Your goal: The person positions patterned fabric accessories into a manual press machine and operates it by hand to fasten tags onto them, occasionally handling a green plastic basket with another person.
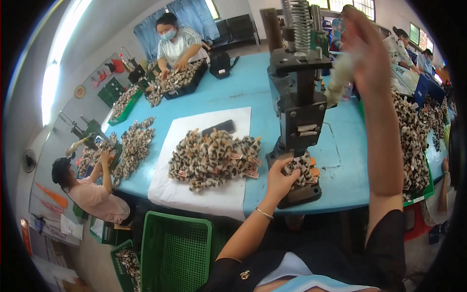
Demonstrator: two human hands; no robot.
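Note:
A dark metal hand press point(301, 114) with a tall spring stands on the blue table in front of me. My left hand point(279, 182) pinches a small spotted plush toy point(302, 170) on the base of the press, right under its ram. Orange tabs stick out from the plush's right side. Raised high on the right, my right hand point(366, 61) is closed around the end of the press's lever handle point(338, 82), which has a pale yellowish wrapping. Motion blurs that hand, and its fingers are partly hidden.
A pile of spotted plush pieces point(209, 158) lies on white paper point(168, 187), with a phone point(219, 128) behind it. A green crate point(177, 253) stands below the table edge. Plush heaps point(408, 141) fill the right side. Co-workers point(177, 46) sit around the table.

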